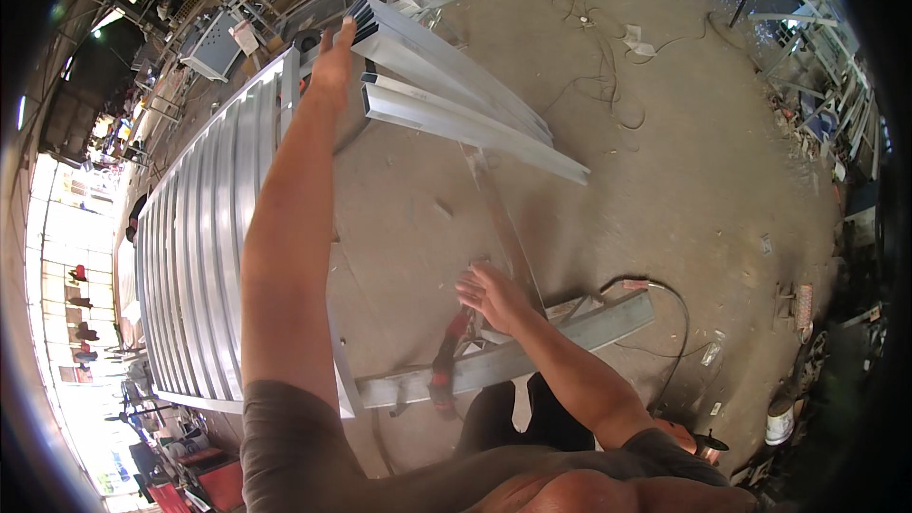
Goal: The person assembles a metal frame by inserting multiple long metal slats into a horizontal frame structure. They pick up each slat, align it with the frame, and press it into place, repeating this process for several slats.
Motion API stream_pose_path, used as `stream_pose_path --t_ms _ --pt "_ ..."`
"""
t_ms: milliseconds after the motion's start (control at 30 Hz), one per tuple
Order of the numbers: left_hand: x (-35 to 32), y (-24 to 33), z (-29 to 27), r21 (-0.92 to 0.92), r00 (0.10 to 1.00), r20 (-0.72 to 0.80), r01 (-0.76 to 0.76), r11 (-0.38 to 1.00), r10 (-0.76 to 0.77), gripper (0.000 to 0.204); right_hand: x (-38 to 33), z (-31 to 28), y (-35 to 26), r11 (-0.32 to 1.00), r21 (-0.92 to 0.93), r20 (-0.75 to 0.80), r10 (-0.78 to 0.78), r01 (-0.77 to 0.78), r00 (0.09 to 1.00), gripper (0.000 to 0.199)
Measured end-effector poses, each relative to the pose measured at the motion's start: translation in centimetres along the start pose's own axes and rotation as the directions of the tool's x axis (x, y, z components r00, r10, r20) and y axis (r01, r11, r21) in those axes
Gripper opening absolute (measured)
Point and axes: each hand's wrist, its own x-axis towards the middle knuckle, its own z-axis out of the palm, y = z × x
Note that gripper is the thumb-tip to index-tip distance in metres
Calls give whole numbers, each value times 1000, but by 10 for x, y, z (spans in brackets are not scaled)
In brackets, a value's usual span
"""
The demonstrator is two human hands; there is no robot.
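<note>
My left arm reaches far forward, and my left hand (pixel 332 62) has its fingers stretched out beside the near ends of a stack of silver metal profiles (pixel 432 66). I cannot tell whether the fingertips touch them. A separate hollow metal tube (pixel 465 123) lies slanted just right of that hand. Closer to my body, my right hand (pixel 492 296) hovers with fingers apart and nothing in it. Below it sits a red and black power tool (pixel 444 366), shaped like an angle grinder, against a grey metal beam (pixel 503 366).
On the left stands a large frame of ribbed silver slats (pixel 204 228). A black cable (pixel 684 323) curves past the beam's right end, and thin wires (pixel 608 85) lie on the floor ahead. Scrap metal (pixel 826 119) is piled at the right; a white can (pixel 779 423) stands lower right.
</note>
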Motion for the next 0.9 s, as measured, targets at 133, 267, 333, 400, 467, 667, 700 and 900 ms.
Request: stream_pose_path --t_ms 133,267,333,400,467,667,700,900 --pt "55 1 27 313 987 18 -157 937 160 115 62 27 -33 954 286 -67 111 -88 992 79" --pt "90 -21 30 385 986 84 -164 908 142 114 105 43 -60 925 365 28 97 -101 995 91" --pt "98 -26 30 404 978 103 -210 890 184 111 129 54 -70 909 409 90 52 -85 995 96" --pt "94 -29 32 459 959 117 -284 842 259 108 155 69 -82 888 458 138 -19 -47 990 100" --pt "74 -33 35 543 927 127 -364 757 354 104 176 91 -93 836 546 123 -21 -50 992 102" --pt "-4 -53 45 518 896 159 -433 738 414 80 199 135 -135 493 870 237 -372 -25 897 95" --pt "-15 -55 43 531 884 203 -461 710 422 78 196 137 -137 409 912 255 -494 -36 831 94" --pt "-109 -73 47 454 790 415 -610 649 451 54 133 102 -118 447 857 121 -657 255 744 82"
